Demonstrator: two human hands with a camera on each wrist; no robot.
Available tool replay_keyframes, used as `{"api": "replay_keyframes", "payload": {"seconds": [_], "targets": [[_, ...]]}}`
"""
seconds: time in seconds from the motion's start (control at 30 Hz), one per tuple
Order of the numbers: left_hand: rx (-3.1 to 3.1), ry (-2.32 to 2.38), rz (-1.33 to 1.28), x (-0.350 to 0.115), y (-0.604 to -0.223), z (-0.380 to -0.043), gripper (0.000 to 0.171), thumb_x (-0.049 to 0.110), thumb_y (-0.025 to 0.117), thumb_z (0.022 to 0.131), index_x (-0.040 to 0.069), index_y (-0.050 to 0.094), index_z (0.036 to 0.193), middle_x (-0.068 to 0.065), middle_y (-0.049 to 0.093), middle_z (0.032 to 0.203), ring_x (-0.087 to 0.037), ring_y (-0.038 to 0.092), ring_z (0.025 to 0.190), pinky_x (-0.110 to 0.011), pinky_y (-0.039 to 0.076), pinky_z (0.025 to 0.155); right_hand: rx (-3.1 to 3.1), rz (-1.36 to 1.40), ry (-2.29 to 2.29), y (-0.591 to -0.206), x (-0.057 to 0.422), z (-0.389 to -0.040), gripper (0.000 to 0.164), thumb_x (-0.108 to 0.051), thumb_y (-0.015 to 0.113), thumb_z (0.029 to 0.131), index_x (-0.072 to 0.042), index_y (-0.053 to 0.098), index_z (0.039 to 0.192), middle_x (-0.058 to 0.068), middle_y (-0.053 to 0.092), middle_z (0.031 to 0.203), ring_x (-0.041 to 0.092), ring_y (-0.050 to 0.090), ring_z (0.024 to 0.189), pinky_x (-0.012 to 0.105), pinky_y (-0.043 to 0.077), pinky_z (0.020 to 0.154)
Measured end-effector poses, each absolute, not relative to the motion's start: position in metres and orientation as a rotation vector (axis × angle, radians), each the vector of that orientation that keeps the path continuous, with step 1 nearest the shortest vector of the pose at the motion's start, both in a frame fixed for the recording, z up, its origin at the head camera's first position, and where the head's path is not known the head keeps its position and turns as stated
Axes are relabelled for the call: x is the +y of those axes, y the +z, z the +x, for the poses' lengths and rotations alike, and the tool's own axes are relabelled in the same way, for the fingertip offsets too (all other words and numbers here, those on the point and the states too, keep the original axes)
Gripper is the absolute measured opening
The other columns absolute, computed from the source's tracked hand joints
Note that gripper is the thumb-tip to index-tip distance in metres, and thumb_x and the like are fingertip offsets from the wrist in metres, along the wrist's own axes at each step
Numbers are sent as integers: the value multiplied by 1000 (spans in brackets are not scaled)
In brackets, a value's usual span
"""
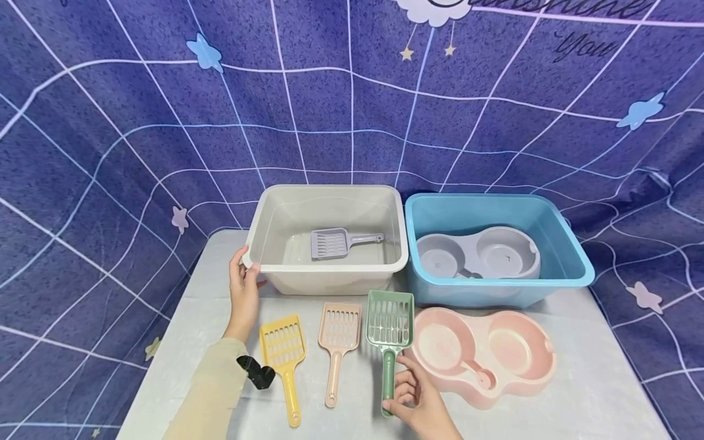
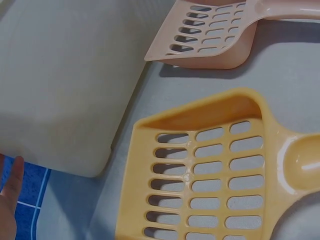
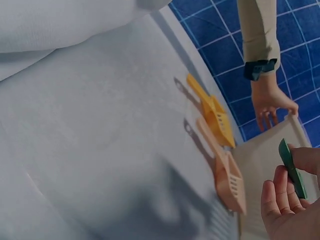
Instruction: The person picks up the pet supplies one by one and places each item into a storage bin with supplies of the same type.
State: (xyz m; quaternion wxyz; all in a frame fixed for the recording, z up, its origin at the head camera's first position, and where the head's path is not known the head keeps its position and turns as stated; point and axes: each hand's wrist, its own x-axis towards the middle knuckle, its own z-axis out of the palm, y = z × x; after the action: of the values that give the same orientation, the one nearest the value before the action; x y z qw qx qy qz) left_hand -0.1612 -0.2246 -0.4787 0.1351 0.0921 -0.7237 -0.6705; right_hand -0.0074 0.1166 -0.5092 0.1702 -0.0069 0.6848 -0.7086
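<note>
Head view: the left hand (image 1: pixel 244 302) grips the near left corner of the beige bin (image 1: pixel 324 281), thumb on the rim and fingers round the outside. A grey scoop (image 1: pixel 330 243) lies inside that bin, its handle pointing right. The right hand (image 1: pixel 419 397) holds the green scoop (image 1: pixel 388 360) by its handle, slotted head pointing away from the person, over the table (image 1: pixel 220 275). Left of it lie the peach scoop (image 1: pixel 337 351) and, farther left, the yellow scoop (image 1: pixel 286 368). On the right stands a blue bin (image 1: pixel 473 296) containing a grey double bowl (image 1: pixel 467 249), with a pink double bowl (image 1: pixel 480 336) in front.

Left wrist view: a fingertip shows at the left edge, by the beige bin's wall; the yellow scoop fills the foreground, with the peach scoop beyond.

Right wrist view: the green scoop appears nearly edge-on between thumb and fingers. Farther off, the left hand clasps the bin's corner near the yellow and peach scoops.
</note>
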Motion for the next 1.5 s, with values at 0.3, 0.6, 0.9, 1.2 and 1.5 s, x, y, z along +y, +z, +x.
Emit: {"api": "replay_keyframes", "payload": {"seconds": [0.3,0.6,0.9,1.2,1.5], "targets": [[-2096,-1968,257,-221,-468,-156,53,12,37,104,12,22,154,-19,38,148,-16,44,123,-51,33,112,2025,-199,-1956,-490,123,-3,82,-2,78,81,13,29,144,12,57,102,5,56,80,21,53,72],[-2033,-2023,218,-223,-470,-158,54,9,37,102,9,21,154,-21,37,148,-15,46,120,-54,33,111,2133,-430,-1996,-471,119,-3,75,0,78,81,12,34,141,11,58,101,4,56,81,22,53,72],[-1984,-2017,235,-222,-473,-160,52,6,37,102,7,24,153,-22,38,148,-13,48,116,-56,35,109,2215,-411,-1986,-449,116,-16,75,1,78,80,6,38,142,13,57,102,7,55,82,21,51,76],[-1974,-2027,242,-220,-474,-160,52,6,37,102,8,25,153,-24,41,145,-12,49,114,-54,37,108,2218,-507,-2019,-435,113,-35,74,8,77,78,9,39,141,16,59,101,7,55,82,19,51,76],[-2008,-2004,232,-220,-472,-159,52,7,37,103,8,24,153,-19,38,149,-14,47,120,-55,36,109,2362,-478,-1864,-421,115,-62,74,7,79,76,6,43,141,9,64,99,7,58,79,22,52,75]]}}
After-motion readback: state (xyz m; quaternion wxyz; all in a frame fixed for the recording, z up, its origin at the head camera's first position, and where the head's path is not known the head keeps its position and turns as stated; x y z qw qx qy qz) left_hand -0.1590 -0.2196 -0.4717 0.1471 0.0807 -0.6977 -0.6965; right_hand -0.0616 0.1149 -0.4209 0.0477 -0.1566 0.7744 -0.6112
